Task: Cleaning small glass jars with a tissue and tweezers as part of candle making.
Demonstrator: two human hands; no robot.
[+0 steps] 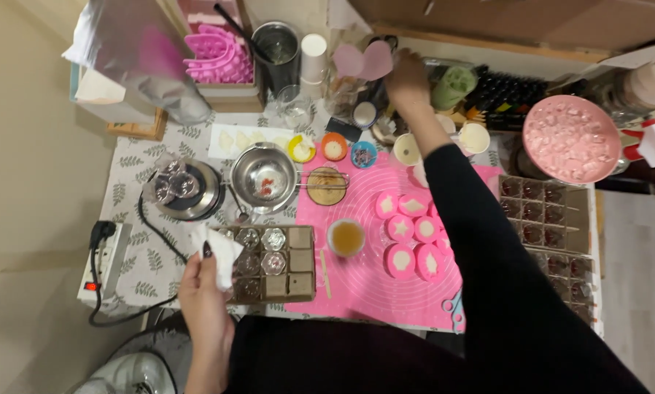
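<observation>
My left hand [202,288] is shut on a crumpled white tissue [218,252] at the left edge of a brown compartment box [298,281] that holds small clear jars. My right hand [408,76], in a black sleeve, reaches far back among jars and bottles near a green cup [453,86]; its fingers are hidden, so I cannot tell whether it holds anything. Between my arms lies a pink silicone mat [364,288] with several round pink moulds [409,237] filled with pale shapes and a small glass of amber liquid [346,237].
A steel bowl [264,177] sits behind the box, beside an electric hotplate [185,188] with a black cable to a power strip [103,257]. A pink bowl of pale pieces [570,137] and cardboard trays of jars [543,211] stand right. Pink moulds [218,55] and a steel pot [275,47] at back.
</observation>
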